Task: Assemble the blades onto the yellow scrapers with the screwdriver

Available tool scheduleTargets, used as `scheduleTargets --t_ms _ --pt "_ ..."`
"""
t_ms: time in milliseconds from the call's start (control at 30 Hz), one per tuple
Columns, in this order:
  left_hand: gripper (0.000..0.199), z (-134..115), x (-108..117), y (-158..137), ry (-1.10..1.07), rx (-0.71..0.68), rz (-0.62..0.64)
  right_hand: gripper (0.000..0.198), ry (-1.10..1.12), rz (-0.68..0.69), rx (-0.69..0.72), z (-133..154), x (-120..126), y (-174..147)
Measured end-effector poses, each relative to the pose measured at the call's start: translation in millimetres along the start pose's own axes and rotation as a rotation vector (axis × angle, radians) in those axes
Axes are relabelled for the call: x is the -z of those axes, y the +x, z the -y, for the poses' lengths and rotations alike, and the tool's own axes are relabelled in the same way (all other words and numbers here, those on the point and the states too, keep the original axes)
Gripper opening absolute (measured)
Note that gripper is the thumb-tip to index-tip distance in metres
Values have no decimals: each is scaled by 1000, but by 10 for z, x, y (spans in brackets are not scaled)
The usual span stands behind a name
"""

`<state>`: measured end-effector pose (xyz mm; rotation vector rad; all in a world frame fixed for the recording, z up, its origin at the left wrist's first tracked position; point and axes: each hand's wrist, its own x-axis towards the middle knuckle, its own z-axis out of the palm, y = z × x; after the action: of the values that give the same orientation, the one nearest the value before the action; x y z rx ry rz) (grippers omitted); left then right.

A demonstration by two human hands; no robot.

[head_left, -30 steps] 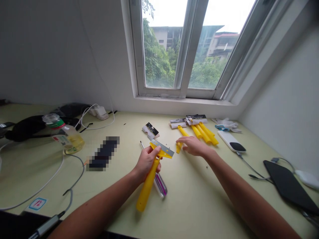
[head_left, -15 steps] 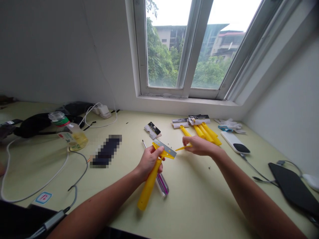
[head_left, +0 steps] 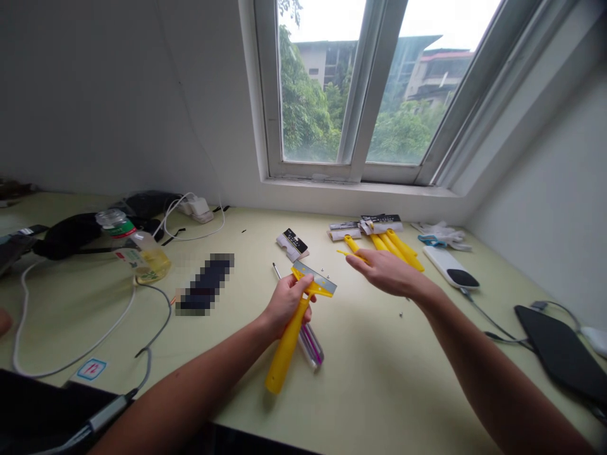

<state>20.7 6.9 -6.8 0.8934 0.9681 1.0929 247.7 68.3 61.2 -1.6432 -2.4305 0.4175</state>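
Scraper point(head_left: 289, 338) with a yellow handle sits in the left hand point(head_left: 288, 303), over the middle of the counter point(head_left: 370, 392), its handle pointing down toward the near edge and its head tilted up toward the far edge. That hand is curled round the neck of the tool, thumb pressed on the grey blade point(head_left: 320, 281), the other fingers wrapped behind. Just under it, a screwdriver point(head_left: 311, 349) with a clear, purple-striped handle lies slantwise on the counter, its tip showing beyond the knuckles. The right hand point(head_left: 382, 273), apart from the left and nearer the counter's far edge, has its fingers drawn together on a thin yellow strip point(head_left: 349, 253); its palm is turned away, so how firmly it grips is hard to tell. Small screws point(head_left: 328, 277) lie between the two hands. Other yellow scrapers point(head_left: 397, 248), their heads in black-and-white card sleeves point(head_left: 382, 224), lie past the right hand near the far edge. Toward the counter's far left corner, a clear bottle point(head_left: 134, 248) holds yellow liquid in its lower part.
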Motion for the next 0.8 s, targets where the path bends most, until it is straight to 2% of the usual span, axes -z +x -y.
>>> scheduleTargets --t_ms 67,267,367,467,700,800 --pt "39 0 3 0 7 3 12 52 47 13 27 17 8 -14" --pt "39 8 1 -18 18 19 38 28 118 -84 3 109 -6 -51" --pt "40 5 -5 -22 29 28 36 21 139 -110 45 216 -8 -106" --pt "41 -1 -11 -18 36 26 35 24 207 -115 98 314 -2 -155" --pt "41 5 -1 -12 27 34 54 28 421 -93 123 410 -68 -146" --pt "40 10 13 -6 -12 50 61 30 417 -123 156 457 -116 -137"
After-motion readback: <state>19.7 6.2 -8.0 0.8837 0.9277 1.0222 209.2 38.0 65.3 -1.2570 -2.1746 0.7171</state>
